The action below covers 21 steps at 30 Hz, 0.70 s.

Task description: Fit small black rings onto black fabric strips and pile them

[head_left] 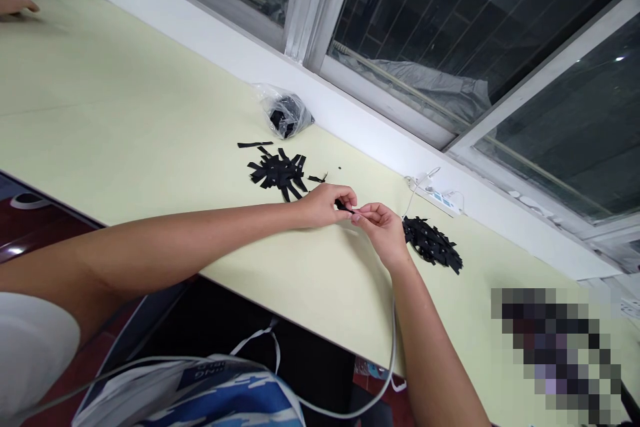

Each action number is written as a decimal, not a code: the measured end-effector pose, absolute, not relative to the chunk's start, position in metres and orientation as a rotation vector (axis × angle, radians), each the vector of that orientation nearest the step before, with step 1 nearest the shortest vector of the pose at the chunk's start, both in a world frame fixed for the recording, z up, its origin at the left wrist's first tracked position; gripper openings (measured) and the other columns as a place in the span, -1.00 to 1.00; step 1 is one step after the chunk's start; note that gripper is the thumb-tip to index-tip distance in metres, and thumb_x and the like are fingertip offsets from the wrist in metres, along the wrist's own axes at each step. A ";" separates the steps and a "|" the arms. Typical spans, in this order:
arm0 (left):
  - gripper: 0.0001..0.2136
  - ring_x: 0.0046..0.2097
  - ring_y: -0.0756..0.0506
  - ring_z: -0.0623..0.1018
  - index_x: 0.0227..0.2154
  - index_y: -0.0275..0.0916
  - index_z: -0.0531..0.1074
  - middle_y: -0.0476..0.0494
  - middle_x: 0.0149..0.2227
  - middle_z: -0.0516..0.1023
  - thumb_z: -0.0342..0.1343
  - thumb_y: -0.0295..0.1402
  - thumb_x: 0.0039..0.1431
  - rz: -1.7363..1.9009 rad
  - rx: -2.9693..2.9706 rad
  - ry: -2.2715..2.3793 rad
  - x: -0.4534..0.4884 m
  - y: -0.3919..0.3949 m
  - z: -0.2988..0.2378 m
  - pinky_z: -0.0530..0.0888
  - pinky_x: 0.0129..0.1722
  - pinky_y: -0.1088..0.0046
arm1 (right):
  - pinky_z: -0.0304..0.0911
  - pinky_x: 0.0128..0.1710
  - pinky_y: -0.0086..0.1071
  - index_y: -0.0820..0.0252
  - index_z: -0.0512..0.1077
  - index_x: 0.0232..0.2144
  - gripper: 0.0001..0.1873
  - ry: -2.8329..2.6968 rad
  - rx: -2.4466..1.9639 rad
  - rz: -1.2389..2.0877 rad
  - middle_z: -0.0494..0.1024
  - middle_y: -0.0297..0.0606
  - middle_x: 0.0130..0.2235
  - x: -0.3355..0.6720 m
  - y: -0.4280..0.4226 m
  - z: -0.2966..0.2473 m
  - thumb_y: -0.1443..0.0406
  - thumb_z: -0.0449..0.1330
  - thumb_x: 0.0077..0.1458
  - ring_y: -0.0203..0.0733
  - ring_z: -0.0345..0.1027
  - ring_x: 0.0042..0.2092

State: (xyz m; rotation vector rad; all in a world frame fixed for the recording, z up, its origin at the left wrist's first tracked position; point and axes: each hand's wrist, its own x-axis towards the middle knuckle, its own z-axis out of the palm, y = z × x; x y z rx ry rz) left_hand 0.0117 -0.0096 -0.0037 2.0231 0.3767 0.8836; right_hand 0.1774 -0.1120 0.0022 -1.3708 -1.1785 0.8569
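Over the pale table (320, 280), my left hand (325, 205) is closed on a short black fabric strip (344, 207). My right hand (383, 227) pinches the same strip's other end, its fingertips almost meeting those of the left. Fingers cover much of the strip. Just beyond my left hand lies a loose, spread pile of black strips (277, 172). One long strip (254, 144) and a smaller piece (317, 179) lie apart from it. To the right of my right hand is a denser heap of black strips (434, 244) with small shiny spots.
A clear plastic bag (290, 117) with black contents stands near the wall. A white power strip (440, 200) with cables sits along the window side. A white cable (393, 333) hangs over the table's front edge. Another person's hand (17, 0) rests far left. A blurred patch covers the right.
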 end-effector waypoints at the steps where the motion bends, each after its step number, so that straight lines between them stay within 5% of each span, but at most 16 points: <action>1: -0.86 -0.26 -0.04 0.52 -0.33 -0.25 0.48 -0.06 -0.33 0.56 0.24 -0.37 0.02 0.878 2.024 0.378 0.012 -0.010 -0.004 0.42 -0.25 0.43 | 0.39 -0.18 -0.29 0.14 0.48 -0.34 -0.60 -1.171 -1.374 0.860 0.63 -0.27 -0.36 0.177 -0.112 0.002 0.09 0.48 -0.19 -0.21 0.50 -0.32; 21: -0.80 -0.20 -0.02 0.53 -0.25 -0.34 0.47 -0.16 -0.27 0.55 0.26 -0.43 0.03 0.807 1.542 0.331 0.023 -0.004 -0.013 0.47 -0.10 0.32 | 0.43 -0.22 -0.27 0.14 0.43 -0.30 -0.57 -1.056 -1.354 0.856 0.54 -0.38 -0.42 0.186 -0.109 0.002 0.09 0.45 -0.16 -0.29 0.43 -0.41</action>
